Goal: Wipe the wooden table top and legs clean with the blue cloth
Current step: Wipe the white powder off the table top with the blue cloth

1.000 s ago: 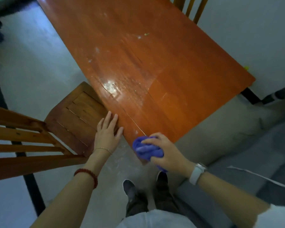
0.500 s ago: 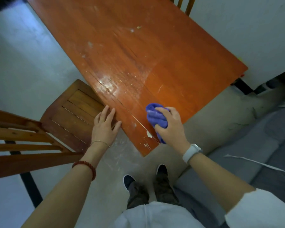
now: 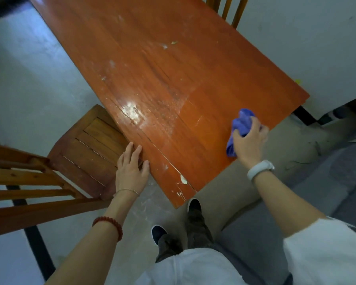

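The orange-brown wooden table top (image 3: 173, 75) runs from the upper left down to a chipped near corner with white flecks. Dusty, whitish smears cover its middle; the near right strip looks cleaner. My right hand (image 3: 249, 142) presses the bunched blue cloth (image 3: 239, 126) onto the top close to its near right edge. My left hand (image 3: 131, 169) lies flat with fingers spread on the table's left edge, next to the chair seat. The table legs are hidden under the top.
A wooden slatted chair (image 3: 80, 149) stands against the table's left side, its backrest rails (image 3: 29, 182) toward me. A second chair's back (image 3: 226, 9) shows at the far end. A white wall (image 3: 306, 48) borders the right. My shoes (image 3: 193, 204) stand at the near corner.
My right hand has slid the blue cloth from the near corner to the right along the table's near edge. My left hand has stayed on the left edge.
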The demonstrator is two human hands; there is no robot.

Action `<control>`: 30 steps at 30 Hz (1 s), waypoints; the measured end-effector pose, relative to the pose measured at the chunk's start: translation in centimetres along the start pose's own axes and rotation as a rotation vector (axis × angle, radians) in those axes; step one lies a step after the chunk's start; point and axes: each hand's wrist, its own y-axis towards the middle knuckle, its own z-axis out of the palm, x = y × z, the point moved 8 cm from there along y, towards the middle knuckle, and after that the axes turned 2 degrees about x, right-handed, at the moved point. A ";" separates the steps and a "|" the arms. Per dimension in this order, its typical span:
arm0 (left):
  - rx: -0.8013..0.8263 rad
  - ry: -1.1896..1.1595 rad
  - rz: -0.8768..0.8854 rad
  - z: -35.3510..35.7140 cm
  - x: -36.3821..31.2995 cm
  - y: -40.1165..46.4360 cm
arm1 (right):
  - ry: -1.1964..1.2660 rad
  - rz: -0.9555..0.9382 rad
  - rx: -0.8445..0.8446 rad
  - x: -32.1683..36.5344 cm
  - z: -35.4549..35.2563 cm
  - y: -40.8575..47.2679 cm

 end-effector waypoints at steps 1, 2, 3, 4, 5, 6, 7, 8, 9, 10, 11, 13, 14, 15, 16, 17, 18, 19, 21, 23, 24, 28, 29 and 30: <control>-0.009 -0.009 -0.008 0.0 -0.1 0.0 | -0.048 0.091 -0.016 -0.6 0.0 1.5; -0.020 -0.014 -0.022 0.0 -0.2 0.0 | -0.100 0.149 -0.021 -0.8 0.5 2.5; -0.028 -0.020 -0.036 0.0 -0.2 0.0 | -0.151 0.152 -0.022 -0.2 1.3 2.8; -0.034 -0.028 -0.048 0.0 -0.3 0.0 | -0.189 0.075 0.003 1.3 2.6 2.7; -0.040 -0.037 -0.054 -0.1 -0.4 0.1 | -0.191 -0.070 0.082 3.5 4.6 1.9; -0.049 -0.043 -0.056 -0.1 -0.4 0.2 | -0.152 -0.256 0.225 5.9 7.3 0.3; -0.066 -0.047 -0.052 -0.4 -0.6 0.2 | -0.082 -0.429 0.428 8.0 9.8 -2.0; -0.095 -0.050 -0.043 -0.6 -0.7 0.2 | 0.000 -0.558 0.619 9.3 11.4 -4.3; -0.131 -0.053 -0.036 -1.0 -0.9 0.3 | 0.062 -0.634 0.726 9.9 12.0 -5.3; -0.163 -0.059 -0.046 -1.4 -1.0 0.5 | 0.119 -0.654 0.712 10.2 11.4 -4.3; -0.191 -0.065 -0.064 -1.8 -1.1 0.9 | 0.153 -0.622 0.606 10.3 10.3 -1.7; -0.218 -0.055 -0.106 -2.5 -1.3 2.3 | 0.097 -0.466 0.305 9.2 8.1 5.4; -0.211 -0.038 -0.136 -2.7 -1.3 3.2 | 0.031 -0.376 0.176 8.8 7.0 8.9; -0.198 -0.017 -0.170 -2.8 -1.3 4.2 | -0.021 -0.279 0.097 8.5 6.5 11.9; -0.182 0.003 -0.208 -2.8 -1.2 5.1 | -0.062 -0.188 0.074 8.5 6.6 14.1; -0.166 0.016 -0.246 -2.8 -1.0 5.8 | -0.103 -0.133 0.090 8.9 7.3 15.2; -0.151 0.018 -0.276 -2.7 -0.9 6.4 | -0.155 -0.142 0.120 9.8 8.4 15.1; -0.143 0.009 -0.293 -2.6 -0.8 6.8 | -0.206 -0.227 0.169 11.0 9.7 13.9; -0.151 -0.046 -0.293 -2.5 -0.9 7.2 | -0.215 -0.550 0.388 13.7 13.0 8.3; -0.176 -0.118 -0.283 -2.5 -0.6 7.1 | -0.089 -0.888 0.799 15.0 15.3 0.1; -0.184 -0.132 -0.270 -2.5 -0.4 7.1 | -0.028 -0.994 0.981 14.9 15.5 -3.0; -0.175 -0.079 -0.239 -2.9 0.0 7.0 | 0.122 -0.886 0.749 15.6 14.2 3.5; -0.169 -0.070 -0.237 -3.0 0.0 7.0 | 0.094 -0.772 0.585 15.5 13.9 7.1; -0.168 -0.056 -0.229 -3.0 0.1 7.0 | 0.033 -0.644 0.451 15.3 13.6 10.4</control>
